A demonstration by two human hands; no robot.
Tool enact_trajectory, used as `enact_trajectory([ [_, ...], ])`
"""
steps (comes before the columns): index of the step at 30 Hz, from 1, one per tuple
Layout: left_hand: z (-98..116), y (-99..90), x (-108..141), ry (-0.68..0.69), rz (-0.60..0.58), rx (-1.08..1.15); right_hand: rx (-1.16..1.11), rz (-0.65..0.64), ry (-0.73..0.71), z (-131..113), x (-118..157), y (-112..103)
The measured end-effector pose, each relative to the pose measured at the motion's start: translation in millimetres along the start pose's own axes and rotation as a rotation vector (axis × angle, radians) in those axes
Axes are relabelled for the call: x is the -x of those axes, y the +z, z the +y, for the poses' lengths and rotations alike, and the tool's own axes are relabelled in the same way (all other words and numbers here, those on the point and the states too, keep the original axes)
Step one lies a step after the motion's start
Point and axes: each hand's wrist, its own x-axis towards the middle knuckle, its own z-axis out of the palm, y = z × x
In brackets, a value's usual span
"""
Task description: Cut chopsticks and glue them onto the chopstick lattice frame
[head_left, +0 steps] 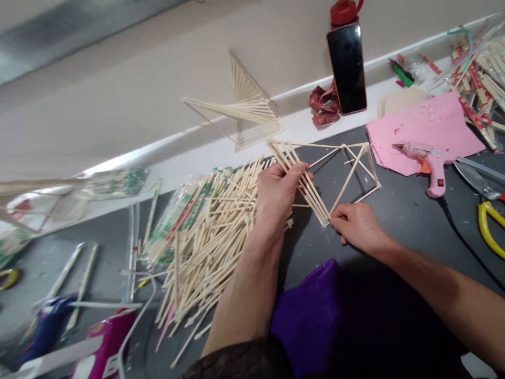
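Note:
A frame of thin wooden sticks [344, 179] rests on the dark grey table at the centre right. My left hand [278, 192] is closed round its row of slanted, nearly parallel sticks, the thumb on top. At the lower corner of that row, my right hand [357, 223] pinches the stick ends between thumb and fingers. Beside my left forearm lies a big loose pile of sticks [213, 237]. Against the wall behind stands another stick structure [252, 113] with fanned sticks.
A pink glue gun [428, 163] lies on pink sheets [445, 123] at the right, near yellow-handled scissors [489, 229]. A phone [347, 68] leans on a red-capped bottle [344, 11]. Packaged sticks [177, 218] lie left of the pile.

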Motion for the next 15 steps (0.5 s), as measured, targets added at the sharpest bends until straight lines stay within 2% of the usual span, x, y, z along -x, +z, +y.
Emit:
enact_trajectory([
  [8, 0.6, 3.9, 0.1, -0.008, -0.013, 0.035, 0.047, 0.015, 0.022, -6.3, 1.3, -3.8],
  [15, -0.7, 4.8, -2.2, -0.009, -0.073, 0.080, 0.033, 0.021, 0.030, -7.8, 3.5, -5.4],
])
